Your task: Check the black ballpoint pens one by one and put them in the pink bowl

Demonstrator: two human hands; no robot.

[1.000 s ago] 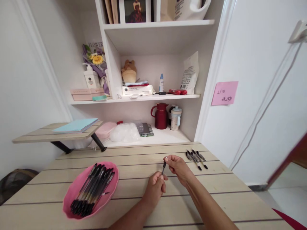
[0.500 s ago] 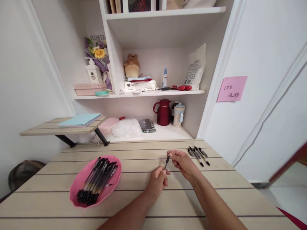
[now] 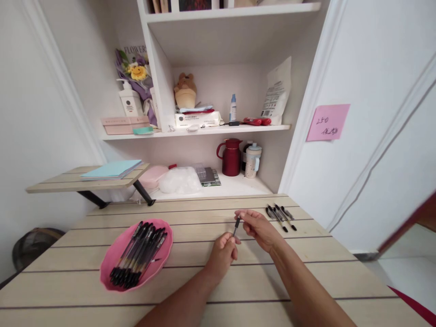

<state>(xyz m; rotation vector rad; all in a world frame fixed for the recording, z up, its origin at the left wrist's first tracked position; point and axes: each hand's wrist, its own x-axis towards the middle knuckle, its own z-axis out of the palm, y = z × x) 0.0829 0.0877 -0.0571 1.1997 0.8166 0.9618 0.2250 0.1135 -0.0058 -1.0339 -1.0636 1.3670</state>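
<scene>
Over the middle of the wooden table (image 3: 306,277) both of my hands hold one black pen (image 3: 236,226). My left hand (image 3: 223,252) is closed round the pen's lower end. My right hand (image 3: 256,225) pinches its upper end with fingertips. A pink dish (image 3: 112,263) at the left holds several black pens (image 3: 138,254) lying side by side. To the right of my right hand, several more black pens (image 3: 281,215) lie on the table near its far edge.
Behind the table are white shelves (image 3: 218,131) with a red jug (image 3: 231,157), a mug (image 3: 252,161), a plastic bag (image 3: 179,180), bottles and a toy. A small raised wooden board (image 3: 68,184) carries a blue notebook (image 3: 111,169). A pink note (image 3: 327,121) is stuck on the right wall.
My hands and the pen keep the same grip and pose. The view has shifted slightly, so everything sits a little higher in the picture than a second ago.
</scene>
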